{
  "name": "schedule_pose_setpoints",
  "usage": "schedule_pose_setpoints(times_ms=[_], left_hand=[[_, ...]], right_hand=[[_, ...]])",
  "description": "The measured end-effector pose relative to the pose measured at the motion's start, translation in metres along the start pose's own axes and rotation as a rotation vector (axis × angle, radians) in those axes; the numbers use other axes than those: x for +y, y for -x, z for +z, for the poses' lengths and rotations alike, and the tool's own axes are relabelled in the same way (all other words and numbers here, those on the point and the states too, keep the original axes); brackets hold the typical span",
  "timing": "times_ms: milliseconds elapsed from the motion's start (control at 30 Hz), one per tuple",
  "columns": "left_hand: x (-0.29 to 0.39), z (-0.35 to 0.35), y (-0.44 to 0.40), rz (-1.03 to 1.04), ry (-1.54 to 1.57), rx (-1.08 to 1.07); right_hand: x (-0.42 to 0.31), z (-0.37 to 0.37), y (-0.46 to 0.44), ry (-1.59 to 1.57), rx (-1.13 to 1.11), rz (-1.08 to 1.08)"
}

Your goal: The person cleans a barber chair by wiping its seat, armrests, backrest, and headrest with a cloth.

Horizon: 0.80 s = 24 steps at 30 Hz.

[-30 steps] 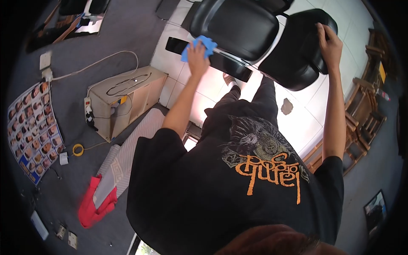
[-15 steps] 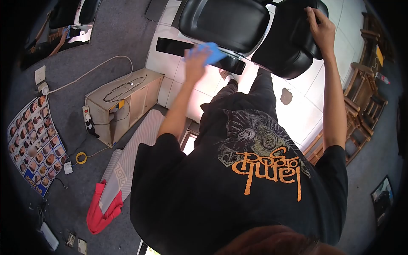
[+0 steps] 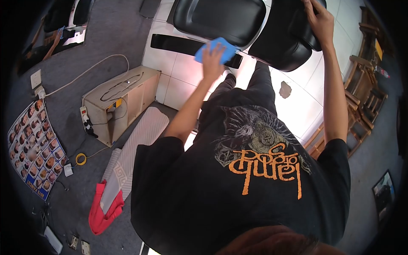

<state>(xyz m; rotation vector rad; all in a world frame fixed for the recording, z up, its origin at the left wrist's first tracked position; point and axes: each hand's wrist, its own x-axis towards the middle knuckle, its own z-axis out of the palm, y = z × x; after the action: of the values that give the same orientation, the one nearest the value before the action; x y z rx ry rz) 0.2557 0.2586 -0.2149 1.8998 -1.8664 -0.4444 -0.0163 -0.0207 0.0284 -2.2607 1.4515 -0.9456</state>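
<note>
The blue cloth [image 3: 228, 50] is under the fingers of my left hand [image 3: 213, 63], over the black armrest [image 3: 178, 44] at the near side of a black padded chair. Just beyond it lies the chair's wide seat [image 3: 221, 19]. At the upper right, my right hand [image 3: 321, 23] grips the outer edge of the chair's black backrest [image 3: 280, 46], with part of its fingers near the frame's top edge.
A beige cabinet [image 3: 123, 104] with cables on top stands at the left, near a rolled striped mat [image 3: 144, 136] and a red cloth [image 3: 102, 212]. Wooden chairs [image 3: 361, 102] line the right side. A haircut poster [image 3: 36, 148] hangs at far left.
My left hand and the blue cloth have moved right along the armrest. The chair and my right hand now appear higher in the view.
</note>
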Motion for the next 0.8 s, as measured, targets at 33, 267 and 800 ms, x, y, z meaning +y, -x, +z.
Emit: schedule_pose_setpoints(times_ms=[33, 267, 800], left_hand=[[0.025, 0.009, 0.002, -0.001, 0.065, -0.036], [0.040, 0.000, 0.009, 0.123, 0.011, -0.215], [0.111, -0.035, -0.062, -0.728, 1.029, -0.034]], right_hand=[[0.001, 0.000, 0.000, 0.009, 0.006, -0.008], [0.003, 0.000, 0.000, -0.013, 0.012, -0.018], [0.009, 0.003, 0.001, -0.002, 0.020, -0.021]])
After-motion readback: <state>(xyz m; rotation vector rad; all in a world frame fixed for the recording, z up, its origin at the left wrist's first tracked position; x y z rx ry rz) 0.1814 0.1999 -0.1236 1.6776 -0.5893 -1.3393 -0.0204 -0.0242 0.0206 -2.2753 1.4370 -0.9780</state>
